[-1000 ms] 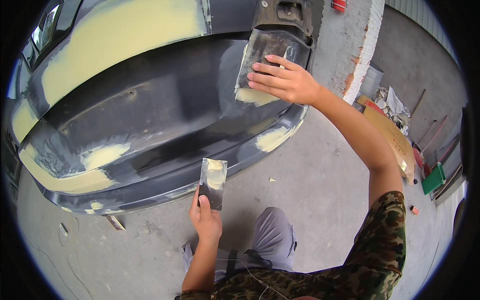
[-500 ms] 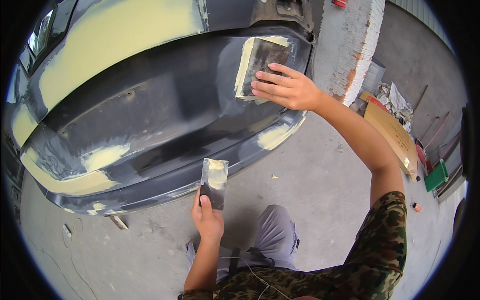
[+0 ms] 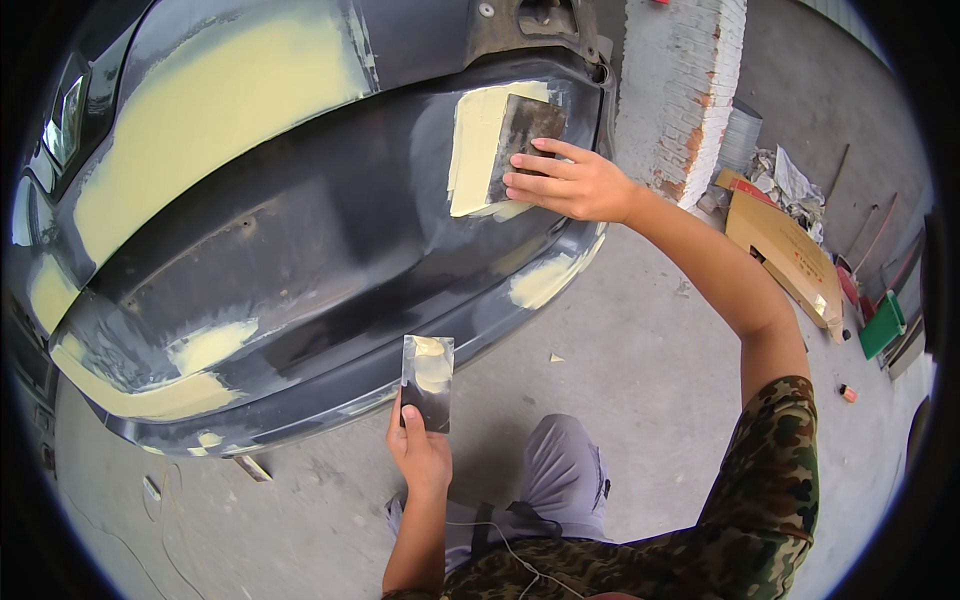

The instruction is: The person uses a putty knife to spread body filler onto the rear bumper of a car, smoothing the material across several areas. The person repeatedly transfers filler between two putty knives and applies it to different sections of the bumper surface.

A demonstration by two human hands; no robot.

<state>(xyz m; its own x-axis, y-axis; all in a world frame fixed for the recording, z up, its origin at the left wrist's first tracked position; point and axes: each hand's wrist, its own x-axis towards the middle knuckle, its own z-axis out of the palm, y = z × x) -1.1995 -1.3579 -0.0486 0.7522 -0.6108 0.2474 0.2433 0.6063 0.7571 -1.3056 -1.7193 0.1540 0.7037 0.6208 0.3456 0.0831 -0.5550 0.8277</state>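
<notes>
My right hand (image 3: 570, 182) presses a dark, flat putty spreader (image 3: 532, 125) against the right side of a dark grey car panel (image 3: 330, 200). Beside its left edge lies a patch of pale yellow putty (image 3: 477, 140). My fingers lie across the spreader's lower part; the thumb is hidden. Lower down, my left hand (image 3: 422, 462) grips a flat rectangular plate (image 3: 428, 405), thumb on top. A dab of putty (image 3: 432, 372) sits on that plate's upper half.
More yellow putty (image 3: 230, 130) covers the panel's upper left. A whitish brick pillar (image 3: 675, 100) stands right of the car. Farther right are a cardboard box (image 3: 785, 250), crumpled rubbish and a green dustpan-like thing (image 3: 882, 325). A thin cord (image 3: 165, 520) trails on the floor at left.
The spreader has shifted right across the putty patch, baring a wider smooth yellow strip at its left. My left hand still holds the plate, slightly lower in view.
</notes>
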